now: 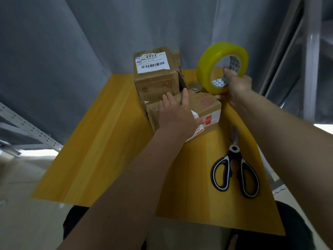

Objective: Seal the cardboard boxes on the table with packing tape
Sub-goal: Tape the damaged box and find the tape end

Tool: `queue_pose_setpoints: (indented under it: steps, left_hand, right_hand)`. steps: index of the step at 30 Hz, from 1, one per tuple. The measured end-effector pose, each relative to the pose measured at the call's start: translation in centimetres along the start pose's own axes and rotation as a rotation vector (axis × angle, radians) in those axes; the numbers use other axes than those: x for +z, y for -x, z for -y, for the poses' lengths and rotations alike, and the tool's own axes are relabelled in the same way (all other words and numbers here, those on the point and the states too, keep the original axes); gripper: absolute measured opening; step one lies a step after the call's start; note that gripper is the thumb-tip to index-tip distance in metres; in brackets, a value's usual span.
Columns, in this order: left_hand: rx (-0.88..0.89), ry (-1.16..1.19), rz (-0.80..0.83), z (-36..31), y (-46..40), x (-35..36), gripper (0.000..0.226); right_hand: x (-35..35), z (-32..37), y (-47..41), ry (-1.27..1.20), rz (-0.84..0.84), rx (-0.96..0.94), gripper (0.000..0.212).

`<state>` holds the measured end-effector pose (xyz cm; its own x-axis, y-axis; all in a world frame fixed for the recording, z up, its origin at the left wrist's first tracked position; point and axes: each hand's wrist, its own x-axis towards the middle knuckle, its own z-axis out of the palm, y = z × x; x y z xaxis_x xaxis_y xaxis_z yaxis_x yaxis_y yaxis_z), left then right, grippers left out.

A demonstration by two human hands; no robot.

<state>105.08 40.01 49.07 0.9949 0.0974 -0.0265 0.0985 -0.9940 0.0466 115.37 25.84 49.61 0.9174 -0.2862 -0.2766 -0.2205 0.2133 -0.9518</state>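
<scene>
Two cardboard boxes stand on the yellow table point(111, 138). The near box point(205, 107) is low, with a red stamp and a white label. My left hand point(175, 114) lies flat on its top, fingers straight, thumb out toward the label. Behind it stands a taller box point(155, 82) with a white barcode label reading 4977 and a loose flap at its right side. My right hand point(234, 87) grips a large roll of yellowish packing tape point(219, 65), held upright in the air above the near box's far right corner, thumb through the core.
Black-and-white scissors point(236, 170) lie shut on the table at the right, blades pointing away from me. A grey curtain hangs behind the table. Metal shelving uprights point(311, 60) rise at the right, and a perforated rail point(27, 127) at the left.
</scene>
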Motion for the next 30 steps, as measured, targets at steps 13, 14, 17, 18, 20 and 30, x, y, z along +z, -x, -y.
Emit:
queue_pose_setpoints:
  steps: [13, 14, 17, 18, 20, 30]
  left_hand:
    - [0.16, 0.139, -0.034, -0.6, -1.9, -0.3, 0.111]
    - [0.152, 0.139, -0.029, -0.7, -2.1, -0.1, 0.111]
    - [0.14, 0.098, -0.041, -1.2, -2.4, 0.4, 0.106]
    - [0.134, 0.092, -0.041, -1.3, -2.5, 0.4, 0.105]
    - [0.12, 0.088, -0.025, -1.5, -2.7, 0.4, 0.104]
    - [0.118, 0.089, -0.007, -1.5, -3.6, 0.2, 0.102]
  right_hand:
    - [1.9, -0.4, -0.7, -0.219, 0.249, 0.298, 0.031]
    - [2.0, -0.4, -0.9, -0.226, 0.248, 0.297, 0.027]
    - [2.3, -0.6, -1.5, -0.232, 0.247, 0.271, 0.025]
    - [2.4, -0.6, -1.7, -0.221, 0.248, 0.251, 0.027]
    - [2.5, -0.6, -2.2, -0.188, 0.235, 0.21, 0.038]
    - [2.4, -1.7, -2.9, -0.246, 0.169, 0.232, 0.036]
